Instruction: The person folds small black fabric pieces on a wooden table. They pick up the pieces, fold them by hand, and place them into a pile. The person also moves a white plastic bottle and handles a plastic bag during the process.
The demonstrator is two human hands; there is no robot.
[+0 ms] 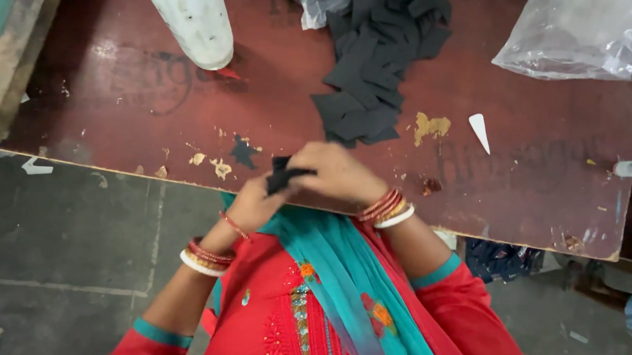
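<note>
Black fabric piece (281, 174) sits pinched between both hands at the near edge of the worn red table (119, 88). Head view: right hand (338, 173) curls over its top, fingers closed on it; left hand (253, 204) grips from below, fingers also closed. Piece runs roughly upright between them, each hand equally near. Pile of black fabric pieces (376, 65) lies just beyond on the table, clear plastic bag (583, 36) farther right.

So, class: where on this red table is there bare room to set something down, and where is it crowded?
Bare patches on the table: left, between the white object and the black fabric pile; right, below the plastic bag around the white scrap. Crowded: the near edge, where both hands hold a black piece.
</note>
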